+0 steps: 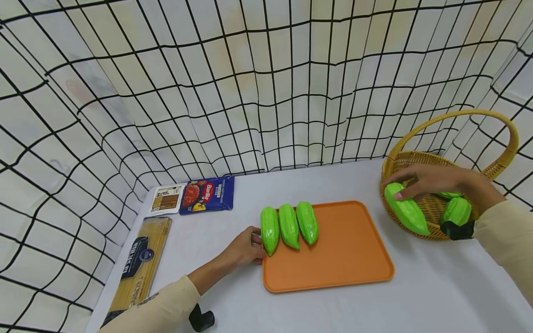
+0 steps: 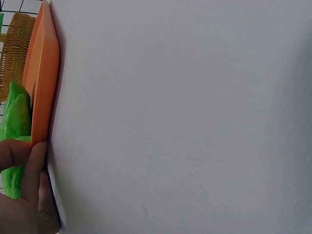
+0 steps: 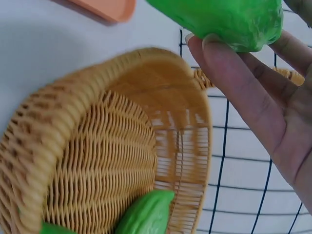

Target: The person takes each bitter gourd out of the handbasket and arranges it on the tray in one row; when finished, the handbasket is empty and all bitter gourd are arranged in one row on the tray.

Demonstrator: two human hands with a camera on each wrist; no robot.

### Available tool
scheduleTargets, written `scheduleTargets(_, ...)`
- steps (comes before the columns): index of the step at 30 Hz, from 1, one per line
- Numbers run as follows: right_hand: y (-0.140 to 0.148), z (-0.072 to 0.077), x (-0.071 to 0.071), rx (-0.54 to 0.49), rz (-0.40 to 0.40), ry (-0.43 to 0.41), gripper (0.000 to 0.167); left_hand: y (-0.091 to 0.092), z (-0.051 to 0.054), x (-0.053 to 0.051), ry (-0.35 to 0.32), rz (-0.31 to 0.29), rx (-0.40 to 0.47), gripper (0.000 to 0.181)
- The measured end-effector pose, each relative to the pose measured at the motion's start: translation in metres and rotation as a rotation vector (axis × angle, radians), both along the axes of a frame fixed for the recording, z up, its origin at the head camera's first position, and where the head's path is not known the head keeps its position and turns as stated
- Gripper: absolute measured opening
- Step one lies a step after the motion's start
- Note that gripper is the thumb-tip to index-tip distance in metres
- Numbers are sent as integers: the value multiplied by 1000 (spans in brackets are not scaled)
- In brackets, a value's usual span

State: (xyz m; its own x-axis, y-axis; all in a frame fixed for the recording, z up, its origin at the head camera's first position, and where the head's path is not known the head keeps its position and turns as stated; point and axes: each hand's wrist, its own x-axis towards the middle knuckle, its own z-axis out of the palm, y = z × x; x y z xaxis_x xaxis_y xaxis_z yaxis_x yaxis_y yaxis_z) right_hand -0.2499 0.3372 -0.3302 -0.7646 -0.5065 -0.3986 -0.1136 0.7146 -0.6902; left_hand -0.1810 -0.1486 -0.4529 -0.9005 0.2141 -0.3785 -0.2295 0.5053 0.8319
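Observation:
My left hand (image 1: 245, 247) pinches the left edge of the orange tray (image 1: 337, 254); the left wrist view shows its fingers (image 2: 34, 165) on the rim. Three green ridged vegetables (image 1: 269, 231) lie side by side at the tray's upper left. Over the wicker basket (image 1: 395, 159), my right hand (image 1: 437, 180) holds another green vegetable (image 1: 405, 210) by its upper end, the pointed end tilted down towards the basket's front rim. In the right wrist view, thumb and fingers are round that vegetable (image 3: 224, 19). More green vegetables (image 1: 456, 211) lie inside the basket.
A blue Barilla packet (image 1: 212, 194) and a small white packet (image 1: 167, 200) lie at the table's back left, with a long pasta pack (image 1: 141, 263) in front of them. Black netting (image 1: 283, 92) stands round the back and sides. The basket's tall handle (image 1: 454, 113) arches over it.

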Motion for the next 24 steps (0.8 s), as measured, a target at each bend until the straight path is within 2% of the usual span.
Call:
scheduleTargets(8, -21, -13, 2, 3, 6, -19, 50, 1, -1, 1, -3, 0, -2, 67)
scheduleTargets(15, -41, -25, 1, -45, 58, -21, 54, 1, -1, 1, 0, 11, 15, 67)
scheduleTargets(21, -59, -33, 0, -32, 84, 7, 56, 1, 0, 1, 3, 13, 12, 67)
scheduleTargets(24, -67, -38, 0, -32, 79, -31, 58, 1, 0, 2, 1, 11, 11, 68)
